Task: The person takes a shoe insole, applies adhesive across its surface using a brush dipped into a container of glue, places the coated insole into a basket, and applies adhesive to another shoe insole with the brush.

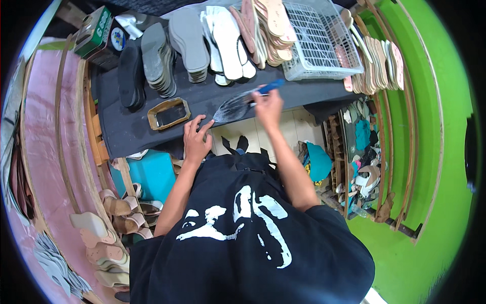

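A dark sole piece [231,109] with pale streaks across its surface lies near the front edge of the black-covered table [195,104]. My right hand [268,107] is closed round a blue-handled brush [271,86] above the sole's far right end; motion smears the brush and its tip. Fingers apart, my left hand [198,139] rests at the table edge, with a fingertip at the sole's near left end. Just left of that hand stands a shallow eight-sided tray [152,119] with a stained, yellowish rim and a dark inside.
Stacks of black [130,76], grey [189,40], white [226,43] and beige soles [276,23] line the table's back, beside a clear plastic basket [324,73]. A green tin [96,33] stands back left. Wooden racks with shoe parts [104,253] flank me on both sides.
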### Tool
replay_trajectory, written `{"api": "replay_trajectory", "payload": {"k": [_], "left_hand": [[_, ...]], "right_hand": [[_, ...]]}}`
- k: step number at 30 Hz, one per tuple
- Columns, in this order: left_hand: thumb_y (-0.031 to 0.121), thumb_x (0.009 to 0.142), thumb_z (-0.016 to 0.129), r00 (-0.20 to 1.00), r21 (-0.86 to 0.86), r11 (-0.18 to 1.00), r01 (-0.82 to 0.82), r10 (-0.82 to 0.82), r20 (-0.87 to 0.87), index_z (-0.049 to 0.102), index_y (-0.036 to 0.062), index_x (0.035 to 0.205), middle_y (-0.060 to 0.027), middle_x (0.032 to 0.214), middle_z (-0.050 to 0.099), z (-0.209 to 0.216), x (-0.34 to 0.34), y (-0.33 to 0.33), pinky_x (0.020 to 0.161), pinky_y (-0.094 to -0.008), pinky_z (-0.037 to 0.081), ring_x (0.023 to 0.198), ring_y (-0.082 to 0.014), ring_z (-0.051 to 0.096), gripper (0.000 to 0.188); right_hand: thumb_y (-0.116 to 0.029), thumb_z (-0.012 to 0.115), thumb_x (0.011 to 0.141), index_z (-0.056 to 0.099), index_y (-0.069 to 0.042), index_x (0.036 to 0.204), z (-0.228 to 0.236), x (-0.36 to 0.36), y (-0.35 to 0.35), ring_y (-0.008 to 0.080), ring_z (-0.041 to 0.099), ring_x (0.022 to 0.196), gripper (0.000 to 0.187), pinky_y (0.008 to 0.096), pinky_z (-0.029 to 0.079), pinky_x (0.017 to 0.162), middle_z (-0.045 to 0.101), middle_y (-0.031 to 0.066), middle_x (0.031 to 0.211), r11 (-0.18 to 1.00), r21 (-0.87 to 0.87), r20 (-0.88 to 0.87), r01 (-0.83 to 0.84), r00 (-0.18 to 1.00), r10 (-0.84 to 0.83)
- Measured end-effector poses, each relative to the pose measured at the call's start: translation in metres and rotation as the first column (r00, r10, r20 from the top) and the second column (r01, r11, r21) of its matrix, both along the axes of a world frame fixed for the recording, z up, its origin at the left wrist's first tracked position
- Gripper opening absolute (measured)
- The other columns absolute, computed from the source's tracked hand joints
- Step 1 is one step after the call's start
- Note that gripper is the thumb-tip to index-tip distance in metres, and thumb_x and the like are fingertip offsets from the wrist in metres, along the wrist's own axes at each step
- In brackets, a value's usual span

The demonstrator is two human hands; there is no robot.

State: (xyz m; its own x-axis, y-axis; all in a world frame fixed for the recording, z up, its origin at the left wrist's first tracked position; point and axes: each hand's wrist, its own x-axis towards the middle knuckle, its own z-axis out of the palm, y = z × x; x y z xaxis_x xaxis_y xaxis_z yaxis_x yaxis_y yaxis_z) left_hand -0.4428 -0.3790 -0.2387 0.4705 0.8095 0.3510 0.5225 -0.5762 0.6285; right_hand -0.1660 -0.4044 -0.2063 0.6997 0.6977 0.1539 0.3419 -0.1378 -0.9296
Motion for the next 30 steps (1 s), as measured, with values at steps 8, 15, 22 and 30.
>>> {"api": "replay_trajectory", "payload": {"k": [8, 15, 22, 30], "left_hand": [[-0.003, 0.077, 0.073, 0.998, -0.005, 0.999, 0.054, -0.054, -0.015, 0.077, 0.0181, 0.129, -0.0081, 0.142, 0.064, 0.007, 0.000, 0.003, 0.101, -0.0464, 0.056, 0.120, -0.0368, 0.060, 0.056], [-0.004, 0.078, 0.073, 0.997, 0.000, 0.997, 0.072, -0.072, 0.005, 0.078, 0.0189, 0.129, -0.0084, 0.142, 0.064, 0.006, -0.002, 0.006, 0.101, -0.0463, 0.056, 0.121, -0.0366, 0.060, 0.057], [-0.005, 0.078, 0.072, 0.996, -0.024, 0.996, 0.090, -0.090, -0.012, 0.079, 0.0187, 0.129, -0.0086, 0.143, 0.064, 0.014, -0.003, 0.005, 0.101, -0.0459, 0.057, 0.121, -0.0360, 0.060, 0.056], [-0.004, 0.078, 0.073, 0.994, -0.029, 0.994, 0.103, -0.104, -0.018, 0.079, 0.0190, 0.130, -0.0080, 0.143, 0.064, 0.017, -0.004, 0.006, 0.100, -0.0447, 0.058, 0.121, -0.0356, 0.061, 0.057]], "right_hand": [[0.006, 0.067, 0.086, 0.070, -0.006, 0.112, 0.031, 0.016, -0.003, 0.0378, 0.070, 0.090, 0.029, 0.0458, 0.057, 0.079, 0.071, 0.0144, 0.099, 0.993, -0.115, 0.686, -0.014, 0.722, 0.089], [0.001, 0.073, 0.085, 0.071, -0.007, 0.111, 0.027, -0.072, -0.002, 0.0341, 0.070, 0.083, 0.027, 0.0434, 0.057, 0.075, 0.071, 0.0125, 0.095, 0.932, -0.072, 0.447, -0.356, 0.824, 0.349], [0.000, 0.076, 0.095, 0.069, -0.001, 0.116, -0.019, 0.063, -0.009, 0.0147, 0.072, 0.087, 0.022, 0.0306, 0.057, 0.078, 0.074, 0.0095, 0.101, 0.990, 0.081, -0.196, 0.117, 0.976, -0.100], [0.004, 0.067, 0.082, 0.072, -0.010, 0.111, 0.035, -0.028, -0.022, 0.0366, 0.067, 0.089, 0.033, 0.0486, 0.055, 0.079, 0.068, 0.0118, 0.096, 0.965, -0.140, 0.609, -0.220, 0.749, 0.259]]}}
